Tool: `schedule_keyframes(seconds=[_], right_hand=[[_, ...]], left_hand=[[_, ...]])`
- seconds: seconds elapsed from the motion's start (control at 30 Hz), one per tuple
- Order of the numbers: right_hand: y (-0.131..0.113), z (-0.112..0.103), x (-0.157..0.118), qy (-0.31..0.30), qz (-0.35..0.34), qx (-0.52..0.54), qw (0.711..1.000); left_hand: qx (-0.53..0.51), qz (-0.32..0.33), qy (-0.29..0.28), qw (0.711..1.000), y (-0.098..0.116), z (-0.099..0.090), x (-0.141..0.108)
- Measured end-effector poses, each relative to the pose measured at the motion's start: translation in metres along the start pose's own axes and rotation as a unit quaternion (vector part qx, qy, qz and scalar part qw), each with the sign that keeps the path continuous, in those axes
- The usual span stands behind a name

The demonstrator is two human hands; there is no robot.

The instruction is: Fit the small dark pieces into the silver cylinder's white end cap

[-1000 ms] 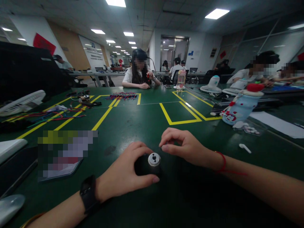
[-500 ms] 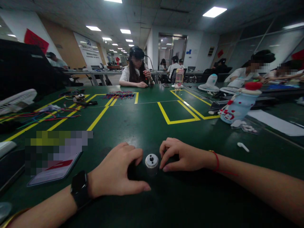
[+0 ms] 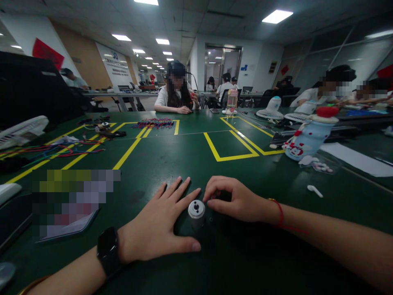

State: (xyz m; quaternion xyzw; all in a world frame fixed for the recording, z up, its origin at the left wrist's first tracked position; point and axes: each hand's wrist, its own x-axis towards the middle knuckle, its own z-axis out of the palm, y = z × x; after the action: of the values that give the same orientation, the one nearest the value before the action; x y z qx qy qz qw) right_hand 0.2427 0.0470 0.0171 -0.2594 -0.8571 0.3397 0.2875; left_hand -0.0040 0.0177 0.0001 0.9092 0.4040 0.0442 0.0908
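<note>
A small silvery metal cylinder (image 3: 196, 209) stands upright on the green table (image 3: 159, 159), its round top showing a dark centre and small holes. To its left my left hand (image 3: 159, 223) lies with fingers spread and thumb out, holding nothing. My right hand (image 3: 238, 199) is at the cylinder's right, its thumb and curled forefinger close together near the rim; whether something tiny is between them cannot be made out. A tiny ring-like piece (image 3: 211, 219) lies on the table just right of the cylinder.
A blue bottle (image 3: 310, 137), a white earbud (image 3: 315, 191) and a paper sheet (image 3: 359, 157) are at the right. Wires (image 3: 67, 149) and a flat pouch (image 3: 70, 229) lie left. A person (image 3: 176, 92) sits across the table.
My left hand has opened, its curled fingers now spread out flat. My right thumb and forefinger have drawn closer together. The tiny ring-like piece now shows beside the cylinder.
</note>
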Motion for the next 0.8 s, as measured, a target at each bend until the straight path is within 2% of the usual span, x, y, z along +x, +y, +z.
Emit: schedule_keyframes(seconds=[0.13,0.23,0.33,0.47,0.53,0.63,0.7,0.8], right_hand=[[0.006,0.000,0.000,0.023,0.032,-0.003,0.999],[0.012,-0.005,0.000,-0.031,0.048,0.008,0.998],[0.012,-0.008,0.000,-0.107,-0.002,-0.045,0.993],[0.012,-0.006,0.000,-0.129,-0.047,-0.119,0.983],[0.013,-0.005,0.000,-0.105,-0.028,-0.085,0.990],[0.010,-0.005,0.002,-0.015,0.002,-0.028,0.999],[0.001,-0.004,0.005,0.032,-0.010,-0.020,0.999],[-0.016,-0.001,0.010,0.043,-0.038,-0.031,0.998]], left_hand=[[-0.004,0.002,0.004,1.000,-0.003,-0.001,0.000],[-0.001,-0.004,0.001,1.000,-0.003,-0.001,0.000],[0.006,-0.013,-0.006,1.000,-0.003,-0.001,0.001],[0.012,-0.019,-0.004,1.000,-0.001,-0.001,0.001],[0.011,-0.021,0.002,1.000,-0.001,0.000,0.001],[0.009,-0.025,0.006,1.000,0.000,0.000,0.001],[0.009,-0.024,0.008,1.000,0.000,0.000,0.002],[0.007,-0.021,0.016,1.000,0.000,0.002,0.002]])
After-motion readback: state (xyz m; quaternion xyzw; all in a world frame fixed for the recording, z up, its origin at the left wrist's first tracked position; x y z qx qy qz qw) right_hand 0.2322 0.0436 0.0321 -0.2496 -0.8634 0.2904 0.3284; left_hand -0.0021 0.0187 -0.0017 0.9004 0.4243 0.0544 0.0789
